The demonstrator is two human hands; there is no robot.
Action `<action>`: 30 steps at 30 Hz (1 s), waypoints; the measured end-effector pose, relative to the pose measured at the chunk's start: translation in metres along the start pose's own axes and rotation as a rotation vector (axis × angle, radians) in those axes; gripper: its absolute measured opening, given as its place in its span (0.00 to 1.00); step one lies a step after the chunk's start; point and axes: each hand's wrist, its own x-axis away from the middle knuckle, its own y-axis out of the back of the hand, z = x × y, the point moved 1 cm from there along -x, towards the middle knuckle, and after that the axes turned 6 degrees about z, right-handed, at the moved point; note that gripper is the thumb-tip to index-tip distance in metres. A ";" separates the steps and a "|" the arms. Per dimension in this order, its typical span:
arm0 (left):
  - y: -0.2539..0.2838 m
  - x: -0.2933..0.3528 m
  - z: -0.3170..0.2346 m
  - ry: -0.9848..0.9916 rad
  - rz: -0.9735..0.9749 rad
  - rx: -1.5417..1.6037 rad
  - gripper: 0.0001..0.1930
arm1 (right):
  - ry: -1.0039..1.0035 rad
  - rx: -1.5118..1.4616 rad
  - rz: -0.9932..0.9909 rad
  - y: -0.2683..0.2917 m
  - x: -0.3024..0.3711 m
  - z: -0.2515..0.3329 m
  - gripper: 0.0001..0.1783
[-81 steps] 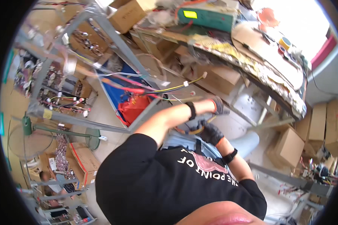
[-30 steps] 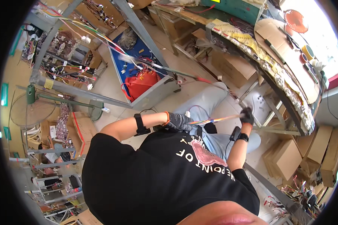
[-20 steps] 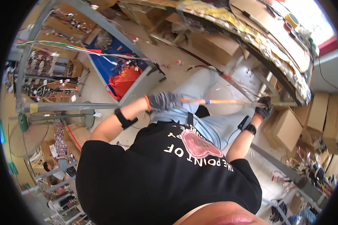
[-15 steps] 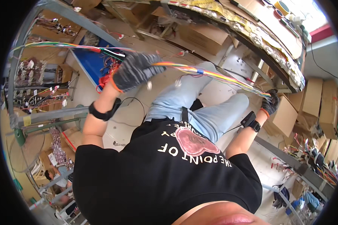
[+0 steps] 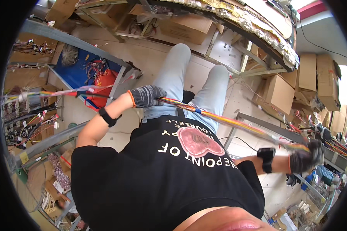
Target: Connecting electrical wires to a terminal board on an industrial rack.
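A long bundle of coloured wires (image 5: 235,122), a wire harness, stretches slantwise across my lap, with a blue tape band (image 5: 197,110) around it. My left hand (image 5: 148,96), in a grey-striped glove, is closed around the bundle above my thigh. Beyond that hand the wires run on behind my forearm to the far left. My right hand (image 5: 310,156), gloved too and smeared by motion, is stretched out at the right with the bundle's other stretch in its closed fingers.
On the left, a blue tray (image 5: 71,75) bears a red bag (image 5: 104,82) beside metal racks hung with harnesses. A workbench (image 5: 254,32) edges the far side. Cardboard boxes (image 5: 275,94) stand at the right, near a rack rail (image 5: 268,125) with more wires.
My right hand has swung outward and toward me, drawing the harness with it. My left hand has come lower and slightly right, nearer my lap. The whole view has shifted.
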 end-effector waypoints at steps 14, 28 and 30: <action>0.018 0.014 0.073 0.270 -0.646 -0.249 0.26 | -0.990 0.152 0.826 -0.060 0.132 0.052 0.20; -0.060 -0.017 0.219 -0.107 -0.612 2.403 0.27 | 0.646 -0.749 1.904 -0.298 0.165 0.407 0.27; -0.004 -0.011 0.166 0.148 -0.946 2.165 0.23 | 0.534 -0.964 1.970 -0.280 0.114 0.421 0.23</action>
